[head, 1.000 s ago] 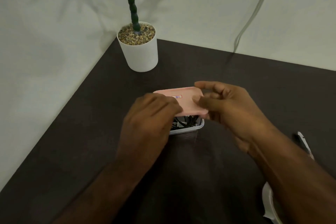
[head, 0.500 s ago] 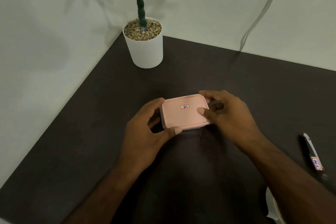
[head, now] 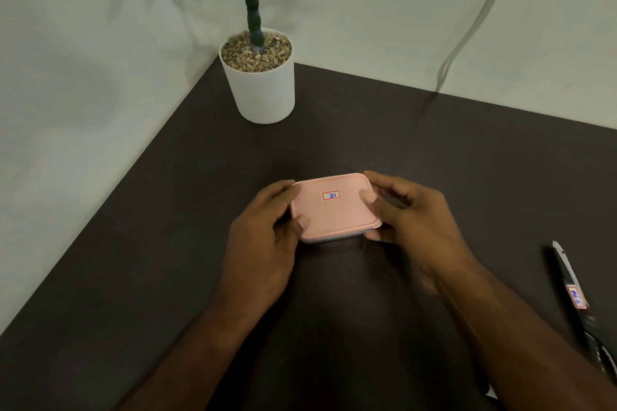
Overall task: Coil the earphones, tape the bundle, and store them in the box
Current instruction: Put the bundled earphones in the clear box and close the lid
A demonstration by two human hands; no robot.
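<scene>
Your left hand (head: 263,237) and right hand (head: 405,215) gripped the box (head: 334,210) at opposite ends, thumbs pressed on its pink lid (head: 337,213), on the tabletop (head: 467,160).

Head view, looking down, close over table (head: 133,277).

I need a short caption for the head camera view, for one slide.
Left hand and right hand press the pink lid on a box beside a white plant pot.

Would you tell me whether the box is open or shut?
Shut: the pink lid lies flat over the box, both hands pressing its edges.
</scene>
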